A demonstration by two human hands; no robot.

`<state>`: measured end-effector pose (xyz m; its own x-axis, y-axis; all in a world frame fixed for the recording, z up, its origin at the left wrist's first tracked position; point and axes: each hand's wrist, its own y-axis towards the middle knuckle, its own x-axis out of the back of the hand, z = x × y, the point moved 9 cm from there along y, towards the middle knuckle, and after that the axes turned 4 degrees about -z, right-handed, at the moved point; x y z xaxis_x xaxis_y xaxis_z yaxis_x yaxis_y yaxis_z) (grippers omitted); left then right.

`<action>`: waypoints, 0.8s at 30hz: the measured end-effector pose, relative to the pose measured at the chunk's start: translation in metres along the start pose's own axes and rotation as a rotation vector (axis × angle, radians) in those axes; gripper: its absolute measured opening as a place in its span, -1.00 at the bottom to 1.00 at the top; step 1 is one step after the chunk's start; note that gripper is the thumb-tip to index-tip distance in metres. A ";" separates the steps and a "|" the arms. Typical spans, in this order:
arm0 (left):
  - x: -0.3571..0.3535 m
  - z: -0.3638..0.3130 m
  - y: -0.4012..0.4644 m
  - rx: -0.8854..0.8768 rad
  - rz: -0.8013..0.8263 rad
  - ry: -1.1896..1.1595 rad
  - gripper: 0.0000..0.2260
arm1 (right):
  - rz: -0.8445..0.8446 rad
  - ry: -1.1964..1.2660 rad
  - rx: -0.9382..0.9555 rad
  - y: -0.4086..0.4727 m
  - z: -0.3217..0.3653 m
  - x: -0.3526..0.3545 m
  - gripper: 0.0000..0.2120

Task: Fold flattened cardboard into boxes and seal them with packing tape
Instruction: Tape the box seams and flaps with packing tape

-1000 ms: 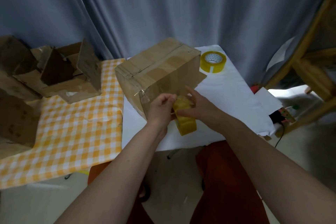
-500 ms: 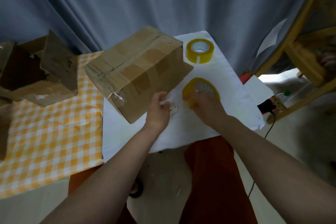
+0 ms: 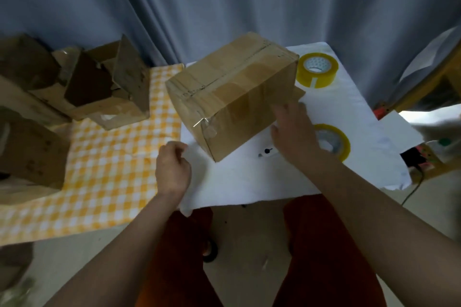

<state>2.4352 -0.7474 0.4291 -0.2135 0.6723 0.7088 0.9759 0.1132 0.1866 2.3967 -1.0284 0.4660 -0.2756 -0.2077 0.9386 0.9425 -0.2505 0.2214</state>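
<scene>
Right hand (image 3: 293, 129) spread, fingers against taped box (image 3: 232, 99), probably to steady or turn it; left hand (image 3: 172, 169) loosely curled, empty, just beside box corner; tape roll (image 3: 334, 142) behind right hand.

Left hand (image 3: 172, 172) loosely curled; right hand (image 3: 294, 129) spread open, fingers extended.

Dim indoor light overall, muted colours. I see brightest patch at right edge, floor (image 3: 424, 117) past table blown out to white. White cloth (image 3: 349, 112) reads bright, little texture. Small glint on loose tape strip (image 3: 202, 121) at taped cardboard box (image 3: 234, 97) corner. Soft shadow under box on near side. Whole frame soft, compression smear; right hand (image 3: 294, 129) slightly motion-blurred. Wide-angle bend at edges: curtain (image 3: 224, 2) folds lean, forearms stretch toward bottom corners.
</scene>
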 end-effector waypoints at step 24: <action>0.013 -0.015 0.094 0.124 0.179 -0.194 -0.65 | -0.483 0.815 0.081 0.013 0.079 -0.026 -0.63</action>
<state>2.5237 -0.7387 0.4664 -0.0359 0.8159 0.5771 0.9979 0.0603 -0.0232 2.4310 -0.9517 0.4650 -0.6573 -0.7020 0.2740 0.6939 -0.4218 0.5836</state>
